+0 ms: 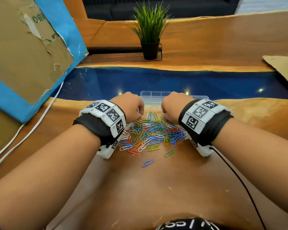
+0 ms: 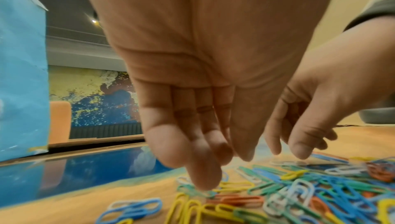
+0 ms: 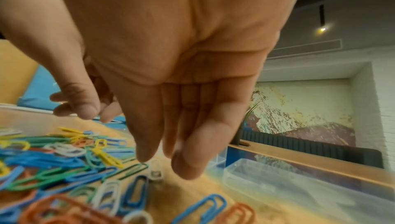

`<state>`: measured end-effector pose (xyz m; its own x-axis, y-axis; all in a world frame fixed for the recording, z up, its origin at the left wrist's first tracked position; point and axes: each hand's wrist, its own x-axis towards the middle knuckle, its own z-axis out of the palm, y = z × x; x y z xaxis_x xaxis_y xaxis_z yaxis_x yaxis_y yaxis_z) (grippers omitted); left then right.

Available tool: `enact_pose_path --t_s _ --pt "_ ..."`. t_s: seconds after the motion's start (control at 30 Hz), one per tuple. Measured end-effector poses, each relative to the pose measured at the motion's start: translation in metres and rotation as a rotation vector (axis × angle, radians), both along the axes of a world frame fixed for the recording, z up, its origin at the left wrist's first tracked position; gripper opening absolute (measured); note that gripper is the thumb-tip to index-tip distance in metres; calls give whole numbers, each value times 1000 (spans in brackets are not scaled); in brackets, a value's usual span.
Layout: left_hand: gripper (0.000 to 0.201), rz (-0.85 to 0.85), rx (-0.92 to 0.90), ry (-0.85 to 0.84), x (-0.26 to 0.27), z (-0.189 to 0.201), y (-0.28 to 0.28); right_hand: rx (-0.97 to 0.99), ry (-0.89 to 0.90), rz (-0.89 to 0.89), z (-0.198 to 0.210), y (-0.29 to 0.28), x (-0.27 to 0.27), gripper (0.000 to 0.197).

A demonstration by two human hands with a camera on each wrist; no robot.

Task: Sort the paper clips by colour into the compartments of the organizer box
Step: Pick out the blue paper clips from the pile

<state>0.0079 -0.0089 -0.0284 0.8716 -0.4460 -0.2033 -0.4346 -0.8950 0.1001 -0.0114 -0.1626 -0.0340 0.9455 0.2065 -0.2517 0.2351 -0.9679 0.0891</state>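
Fingers just above paper clips

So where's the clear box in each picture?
Head view: the box sits in the middle, just past the clip pile, partly hidden by both hands.
Left wrist view: not clearly in it; the left hand blocks that spot.
Right wrist view: lower right, past the right hand's fingertips.
Shared landmark: the clip pile, in all three views.
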Motion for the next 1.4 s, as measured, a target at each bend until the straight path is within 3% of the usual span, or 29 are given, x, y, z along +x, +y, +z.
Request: enact_pose_path --t_s 0.2,0.33,0.5,0.7,0.8,0.9,1.07,1.2,1.3,1.4 --pt "14 59 28 44 11 -5 5 -37 64 22 1 4 7 11" --pt "17 88 16 36 20 -13 -2 -42 131 -15 -1 0 9 34" --pt "28 109 25 -23 16 -23 -28 5 203 -63 0 -12 4 24" --pt "22 144 16 -6 17 -28 -43 279 209 -178 7 -39 -2 5" --pt "17 143 9 35 20 -26 -43 521 272 -272 6 -50 -3 27" --pt "12 152 -10 50 20 -27 -44 658 348 -313 0 -48 -7 30" --pt "22 194 -74 127 23 -23 -40 534 302 -244 -1 -35 -11 25" --pt "10 233 -160 202 23 -16 -25 407 232 -158 4 -32 -7 23" --pt "23 243 -212 230 22 -13 -16 366 244 -131 3 -28 -8 9" --pt "25 236 -236 230 21 -12 -13 293 237 -96 -1 -22 -8 10"
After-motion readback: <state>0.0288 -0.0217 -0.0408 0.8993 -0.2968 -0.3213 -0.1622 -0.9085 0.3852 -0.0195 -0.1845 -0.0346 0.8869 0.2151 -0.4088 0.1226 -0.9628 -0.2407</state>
